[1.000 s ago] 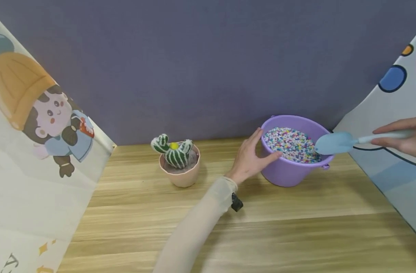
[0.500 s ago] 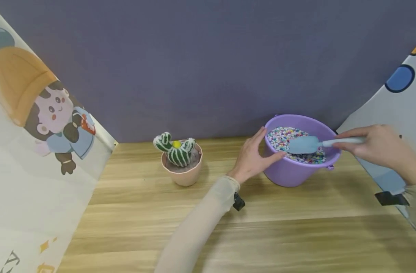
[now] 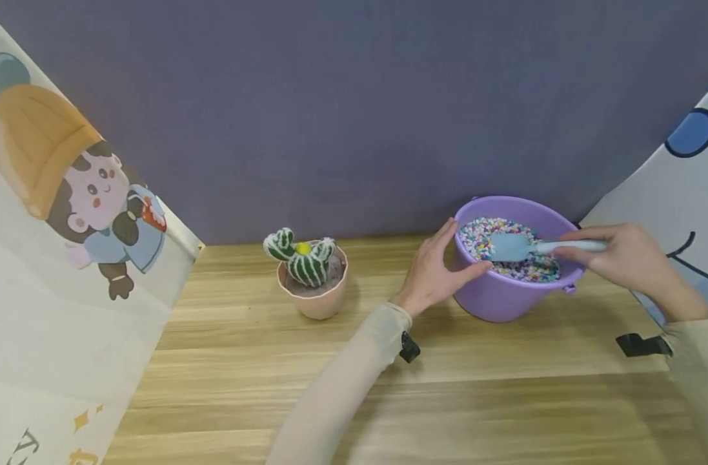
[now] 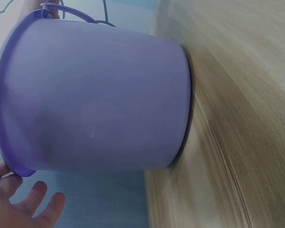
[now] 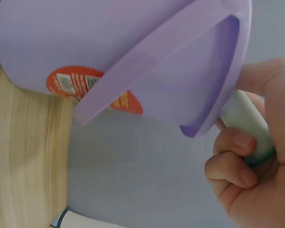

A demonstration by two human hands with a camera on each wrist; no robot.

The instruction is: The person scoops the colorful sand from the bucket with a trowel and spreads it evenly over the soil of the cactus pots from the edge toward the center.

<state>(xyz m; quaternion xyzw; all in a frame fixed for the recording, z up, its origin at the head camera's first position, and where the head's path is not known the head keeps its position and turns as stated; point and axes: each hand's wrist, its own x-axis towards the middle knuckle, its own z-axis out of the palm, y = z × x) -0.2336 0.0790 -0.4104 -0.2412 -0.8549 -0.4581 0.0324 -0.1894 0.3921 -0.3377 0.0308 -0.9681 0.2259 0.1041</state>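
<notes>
A purple bucket (image 3: 495, 303) stands on the wooden table, part-filled with small multicoloured beads (image 3: 475, 231). My left hand (image 3: 432, 274) rests against the bucket's left side, its fingers and thumb spread along the rim. In the left wrist view, a few of its fingers (image 4: 35, 197) extend past the rim. My right hand (image 3: 627, 255) grips the pale handle (image 5: 249, 126) of a light blue hand trowel (image 3: 509, 247) at the bucket's right rim. The trowel's blade lies over the beads inside the bucket, its tip pointing left.
A knitted cactus (image 3: 308, 266) in a pink pot (image 3: 320, 307) stands left of the bucket. A dark grey panel (image 3: 342, 129) rises behind the table (image 3: 243, 374). Printed side panels flank it, one with a cartoon child (image 3: 98, 187). The bucket's handle (image 5: 133, 64) hangs down on the right side.
My right hand has brought the trowel leftward from the bucket's right rim to over the beads, with the blade now lower among them. My left hand has stayed on the bucket.
</notes>
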